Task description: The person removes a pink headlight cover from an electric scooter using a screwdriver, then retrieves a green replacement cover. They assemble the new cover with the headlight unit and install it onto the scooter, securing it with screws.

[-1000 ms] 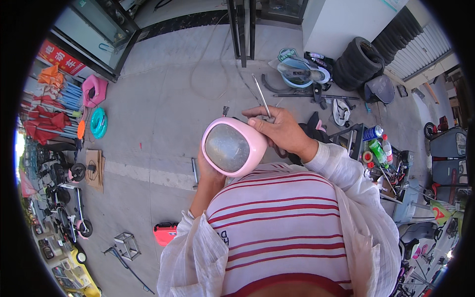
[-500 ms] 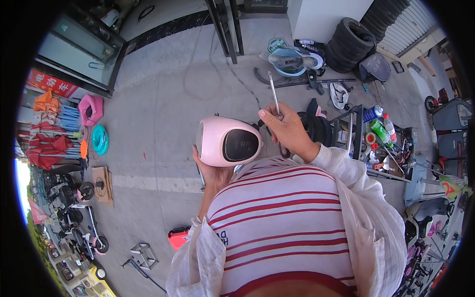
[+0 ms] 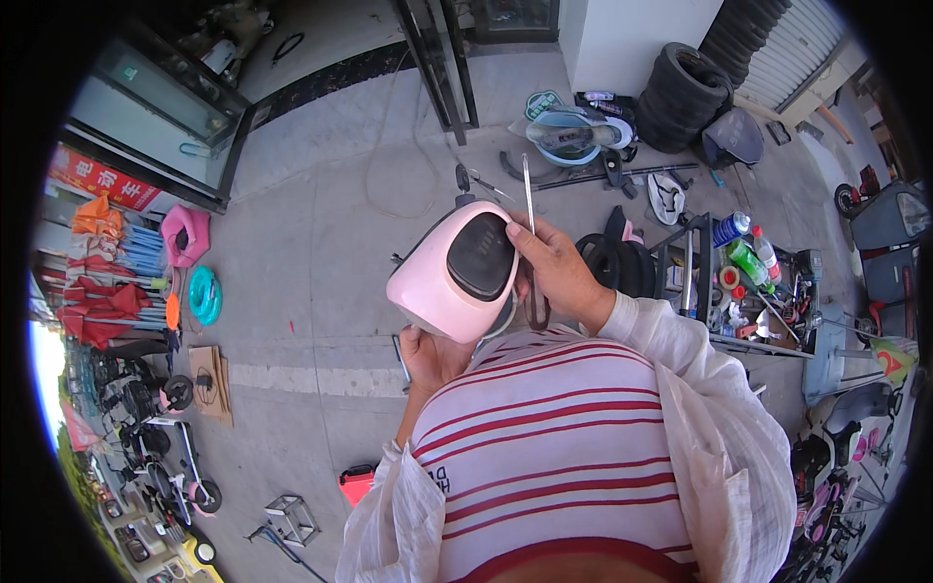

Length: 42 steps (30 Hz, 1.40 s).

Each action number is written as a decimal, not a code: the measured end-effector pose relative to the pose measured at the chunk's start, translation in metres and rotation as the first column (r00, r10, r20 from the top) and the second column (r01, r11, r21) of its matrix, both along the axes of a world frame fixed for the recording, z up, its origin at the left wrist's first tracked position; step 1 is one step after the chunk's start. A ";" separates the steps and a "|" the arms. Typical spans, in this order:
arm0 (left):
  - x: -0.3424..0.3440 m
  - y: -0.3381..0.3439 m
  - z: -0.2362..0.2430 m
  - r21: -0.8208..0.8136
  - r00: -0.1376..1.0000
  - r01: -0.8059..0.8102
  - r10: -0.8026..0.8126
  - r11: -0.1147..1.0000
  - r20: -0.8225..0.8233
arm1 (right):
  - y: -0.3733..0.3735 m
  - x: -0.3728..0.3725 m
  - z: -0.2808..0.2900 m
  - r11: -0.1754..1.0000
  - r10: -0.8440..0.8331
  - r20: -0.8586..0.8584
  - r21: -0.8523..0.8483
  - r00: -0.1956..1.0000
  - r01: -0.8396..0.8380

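Observation:
A rounded pink plastic housing [image 3: 442,291] with a glossy black oval panel is held up in front of my chest, tilted. A short dark stalk sticks out of its far end. My left hand [image 3: 434,360] is closed on the near lower side of the housing, its fingers partly hidden beneath it. My right hand [image 3: 559,267] grips a slim silver metal tool [image 3: 528,189] that points away from me; a dark curved part shows below the palm. The right thumb also presses the housing's right edge. The tool's exact kind is unclear.
A metal cart [image 3: 709,253] with bottles, cans and loose tools stands at right. Beyond it are a blue basin [image 3: 564,146], stacked tyres [image 3: 680,97] and a white part [image 3: 667,194] on the concrete floor. Umbrellas, cardboard [image 3: 209,384] and scooters line the left side; a red case [image 3: 357,483] lies near.
The housing has turned, with its panel end swinging away and to the right. My right hand has come against its edge, still holding the tool. My left hand has shifted to its near lower side.

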<state>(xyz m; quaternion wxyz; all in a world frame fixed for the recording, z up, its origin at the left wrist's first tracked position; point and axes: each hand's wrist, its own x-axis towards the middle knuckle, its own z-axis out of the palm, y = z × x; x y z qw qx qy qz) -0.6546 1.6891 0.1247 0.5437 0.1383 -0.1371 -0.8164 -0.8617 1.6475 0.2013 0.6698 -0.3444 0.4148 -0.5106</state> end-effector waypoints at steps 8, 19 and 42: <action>0.009 -0.011 0.044 -0.377 0.675 -0.054 0.312 0.925 0.668 | -0.008 -0.016 0.007 0.921 0.036 -0.529 -0.312 0.848 -0.234; -0.008 -0.007 0.079 -0.369 0.271 0.089 0.334 0.925 0.903 | 0.002 -0.010 0.014 0.867 0.069 -0.626 -0.348 0.776 -0.358; -0.009 -0.001 0.077 -0.394 0.526 0.012 0.330 0.919 0.784 | 0.012 -0.004 0.027 0.902 0.142 -0.533 -0.278 0.834 -0.331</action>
